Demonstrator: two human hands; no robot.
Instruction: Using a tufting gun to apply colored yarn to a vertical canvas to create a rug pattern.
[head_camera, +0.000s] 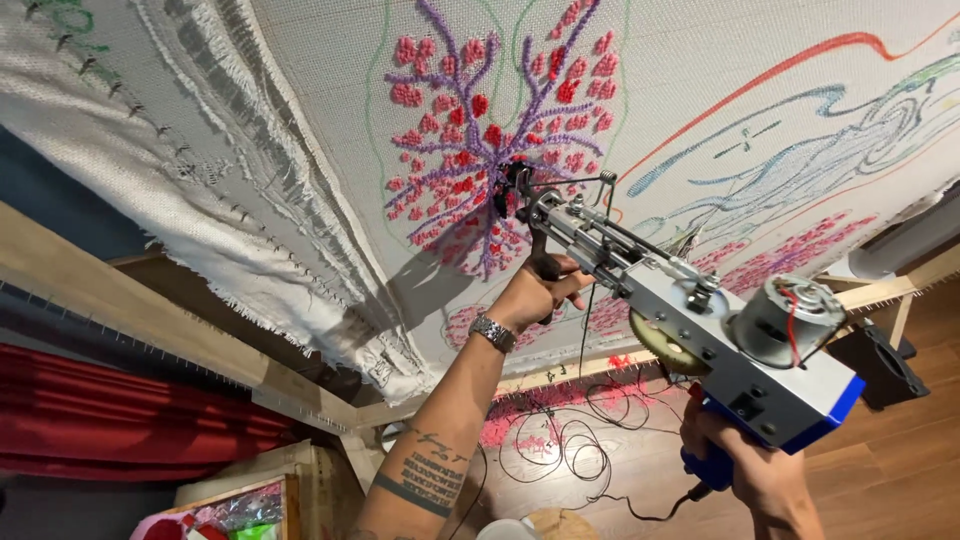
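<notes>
A tufting gun (700, 320) with a silver body, a round motor and a blue grip points at a stretched white backing cloth (300, 120). Its needle tip touches the cloth inside a tufted pattern (480, 130) of purple branches and red and pink patches. My left hand (535, 290), a metal watch on its wrist, grips the gun's black front handle. My right hand (745, 470) is closed around the blue rear grip at the lower right. Thin yarn runs from the gun's tip back along its body.
The cloth is pinned on a wooden frame (150, 320) with tack strips. Coloured outline drawings (800, 130) cover its right part. Black cable (560, 450) and pink yarn scraps lie on the wooden floor (900, 440). A red fabric (120, 410) hangs at the left.
</notes>
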